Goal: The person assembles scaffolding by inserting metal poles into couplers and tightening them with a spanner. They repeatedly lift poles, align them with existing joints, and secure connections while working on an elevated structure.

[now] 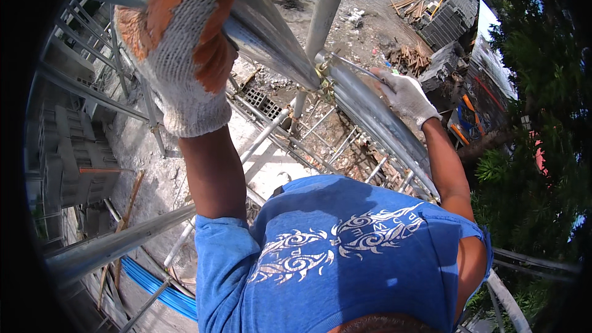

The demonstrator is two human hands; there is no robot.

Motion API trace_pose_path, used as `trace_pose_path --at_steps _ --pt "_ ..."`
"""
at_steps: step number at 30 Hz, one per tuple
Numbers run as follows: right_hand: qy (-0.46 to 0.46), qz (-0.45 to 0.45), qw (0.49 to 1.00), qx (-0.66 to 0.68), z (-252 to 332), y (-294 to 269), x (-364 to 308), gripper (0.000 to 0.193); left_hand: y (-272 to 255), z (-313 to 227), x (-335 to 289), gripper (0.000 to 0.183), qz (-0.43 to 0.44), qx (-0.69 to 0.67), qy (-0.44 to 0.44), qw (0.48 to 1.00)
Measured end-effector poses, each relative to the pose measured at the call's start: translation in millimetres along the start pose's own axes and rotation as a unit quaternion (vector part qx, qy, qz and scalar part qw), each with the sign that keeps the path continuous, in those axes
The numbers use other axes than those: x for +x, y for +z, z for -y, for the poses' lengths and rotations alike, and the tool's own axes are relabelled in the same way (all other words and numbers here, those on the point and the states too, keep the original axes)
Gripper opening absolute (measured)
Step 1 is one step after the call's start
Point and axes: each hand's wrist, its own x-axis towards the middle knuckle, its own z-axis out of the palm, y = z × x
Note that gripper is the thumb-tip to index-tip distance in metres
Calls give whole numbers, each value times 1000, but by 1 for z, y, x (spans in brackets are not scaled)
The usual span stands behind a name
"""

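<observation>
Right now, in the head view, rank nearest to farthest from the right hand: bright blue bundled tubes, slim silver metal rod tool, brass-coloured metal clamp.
1. Slim silver metal rod tool: in the right hand.
2. Brass-coloured metal clamp: left of that hand, at the pipe joint.
3. Bright blue bundled tubes: lower left.

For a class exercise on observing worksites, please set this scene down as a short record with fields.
Left hand: orange-and-white glove, gripping a metal pipe
Right hand: whitish glove, holding a slim metal tool
Tool's far end: at the pipe joint
Clothing: blue shirt, pale print
Lower left: blue tubing
Left: grey blocks
Right: green foliage
</observation>
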Motion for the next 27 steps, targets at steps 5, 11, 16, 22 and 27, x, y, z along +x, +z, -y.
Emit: trace_pose_path --at_steps 5,11,16,22,27 --pt "23 52 978 -202 62 -31 4 30 10 -10 -7 51 -67 130 -45 988" --pt "35 87 964 -250 73 -33 14 20 0 -5 -12 61 -100 153 -80 980" --pt "-5 -11 992 -122 65 -7 -5 26 3 2 -17 61 -134 100 -105 980" --pt "53 7 986 -160 83 -1 -10 30 16 -9 -10 53 -152 107 -106 977" --pt "70 43 979 -187 88 -9 -5 31 21 -17 -7 53 -164 111 -143 970"
